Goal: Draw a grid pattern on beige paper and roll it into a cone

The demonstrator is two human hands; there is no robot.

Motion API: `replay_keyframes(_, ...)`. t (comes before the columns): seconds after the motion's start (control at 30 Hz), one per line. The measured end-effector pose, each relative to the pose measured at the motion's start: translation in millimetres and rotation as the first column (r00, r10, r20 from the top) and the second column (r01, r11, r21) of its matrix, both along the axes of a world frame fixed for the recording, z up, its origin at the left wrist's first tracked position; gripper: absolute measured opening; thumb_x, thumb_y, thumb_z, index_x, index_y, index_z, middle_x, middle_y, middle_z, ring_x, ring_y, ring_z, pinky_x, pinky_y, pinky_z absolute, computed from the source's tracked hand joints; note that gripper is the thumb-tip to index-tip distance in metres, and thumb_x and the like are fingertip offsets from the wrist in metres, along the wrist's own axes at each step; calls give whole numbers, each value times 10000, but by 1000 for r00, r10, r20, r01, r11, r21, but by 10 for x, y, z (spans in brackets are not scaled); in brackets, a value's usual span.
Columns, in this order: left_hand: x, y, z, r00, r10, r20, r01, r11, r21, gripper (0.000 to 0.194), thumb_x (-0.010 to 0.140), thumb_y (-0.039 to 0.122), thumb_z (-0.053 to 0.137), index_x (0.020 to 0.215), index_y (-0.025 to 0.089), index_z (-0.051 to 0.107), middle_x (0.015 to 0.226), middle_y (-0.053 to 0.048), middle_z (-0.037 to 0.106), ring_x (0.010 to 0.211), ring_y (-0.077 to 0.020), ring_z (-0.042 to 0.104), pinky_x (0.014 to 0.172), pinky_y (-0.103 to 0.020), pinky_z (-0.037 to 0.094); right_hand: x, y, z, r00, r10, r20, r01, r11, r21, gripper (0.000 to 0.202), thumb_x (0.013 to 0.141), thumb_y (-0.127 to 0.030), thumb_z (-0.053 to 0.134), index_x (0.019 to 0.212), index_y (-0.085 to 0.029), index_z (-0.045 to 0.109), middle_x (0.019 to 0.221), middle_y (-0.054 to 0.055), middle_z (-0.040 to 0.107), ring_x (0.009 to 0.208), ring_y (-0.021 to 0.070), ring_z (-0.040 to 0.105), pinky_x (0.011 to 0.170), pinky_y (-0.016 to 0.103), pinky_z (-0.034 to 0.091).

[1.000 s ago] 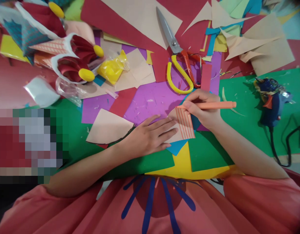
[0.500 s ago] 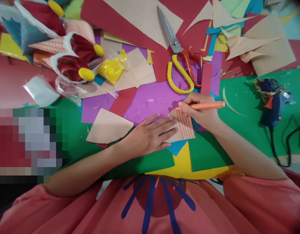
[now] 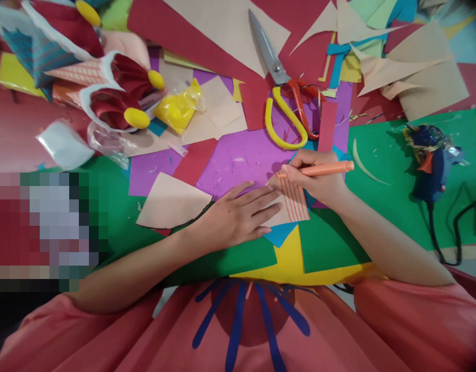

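My right hand (image 3: 319, 178) is closed around an orange marker (image 3: 329, 168), its tip at the upper edge of a cream paper piece (image 3: 296, 204). Several orange lines run down the right part of that piece. Flat on the piece's left part lies my left hand (image 3: 243, 214), fingers spread and pointing right. Left of that hand rests another cream piece (image 3: 172, 201) with a dark curved lower edge, near my left wrist. Purple paper (image 3: 238, 160) and blue paper (image 3: 282, 235) show around the lined piece.
Large scissors (image 3: 286, 88) with yellow and red handles lie beyond my hands. Decorated paper cones (image 3: 100, 72) and a yellow packet (image 3: 178, 108) sit at the upper left. A blue glue gun (image 3: 431, 170) with a black cord is on the right, near cream scraps (image 3: 427, 77).
The marker's tip and my right hand have shifted very slightly left, and the marker's back end has moved a little left. My left hand stays in place.
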State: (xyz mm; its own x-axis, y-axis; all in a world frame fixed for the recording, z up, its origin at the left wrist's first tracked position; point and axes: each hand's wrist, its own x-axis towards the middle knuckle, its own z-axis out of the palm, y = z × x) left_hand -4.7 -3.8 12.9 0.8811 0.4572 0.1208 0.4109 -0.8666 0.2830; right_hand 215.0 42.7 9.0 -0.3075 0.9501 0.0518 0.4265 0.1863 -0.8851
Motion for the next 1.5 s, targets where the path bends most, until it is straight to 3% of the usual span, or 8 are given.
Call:
replay_keyframes(0.33, 2, 0, -8, 1000, -1, 9, 1, 1000, 6, 395, 995, 336, 434, 1321, 139, 536, 1388, -128, 561, 1298, -242, 527, 1063, -442, 416, -6, 7, 11, 1000, 3, -27, -4, 998, -59, 324, 803, -271, 626, 534, -175, 474, 485, -43, 471, 468, 55, 381, 437, 226, 287)
replay_keyframes(0.6, -41, 35, -50, 999, 54, 9, -54, 999, 2, 418, 985, 346, 456, 1350, 149, 509, 1433, -131, 514, 1327, -246, 498, 1105, -449, 392, 34, -5, 39, 948, -130, -289, 121, 991, -49, 240, 862, -342, 620, 677, -195, 580, 557, -45, 541, 471, 68, 481, 461, 225, 388)
replay_keyframes(0.7, -61, 56, -80, 998, 65, 20, -65, 998, 7, 454, 989, 374, 437, 1360, 118, 491, 1445, -163, 491, 1355, -266, 464, 1108, -460, 390, 58, -2, 24, 963, -57, -264, 64, 998, 20, 136, 829, -340, 684, 789, -211, 671, 718, -11, 660, 642, 104, 615, 594, 246, 490)
replay_keyframes(0.8, -65, 60, -94, 997, 68, 33, -68, 998, 16, 452, 993, 378, 425, 1349, 109, 495, 1424, -165, 515, 1352, -277, 467, 1101, -471, 395, 64, 3, -2, 967, 18, -253, -22, 1000, -12, 148, 846, -348, 667, 900, -218, 713, 851, 16, 711, 796, 141, 669, 703, 277, 529)
replay_keyframes(0.93, -56, 53, -100, 995, 90, 51, -91, 996, 20, 458, 996, 382, 414, 1339, 88, 488, 1424, -172, 513, 1351, -263, 469, 1119, -464, 376, 44, 3, -21, 965, 14, -262, -41, 994, -97, 169, 889, -329, 606, 883, -182, 690, 782, 15, 700, 670, 111, 642, 632, 260, 515)
replay_keyframes(1.1, -55, 59, -115, 992, 112, 57, -112, 994, 8, 460, 994, 405, 407, 1311, 84, 499, 1415, -183, 520, 1342, -267, 476, 1112, -472, 385, 33, 8, -22, 982, 19, -188, -24, 999, -28, 166, 879, -262, 605, 753, -167, 658, 686, -1, 670, 617, 100, 609, 591, 239, 474)
replay_keyframes(1.3, -54, 68, -102, 983, 178, 53, -178, 984, 2, 358, 964, 362, 484, 1256, 168, 555, 1406, -175, 522, 1295, -298, 514, 1044, -492, 452, 28, 8, -25, 984, 8, -177, -14, 999, -33, 151, 884, -260, 589, 792, -170, 667, 699, -1, 672, 614, 100, 602, 602, 242, 478)
replay_keyframes(1.5, -47, 66, -69, 984, 177, 35, -177, 984, 8, 334, 964, 298, 481, 1255, 154, 559, 1398, -194, 522, 1280, -309, 528, 1031, -506, 465, 27, 11, -21, 988, 17, -152, -18, 1000, -11, 148, 877, -268, 597, 787, -179, 674, 686, -5, 668, 613, 104, 605, 619, 250, 487)
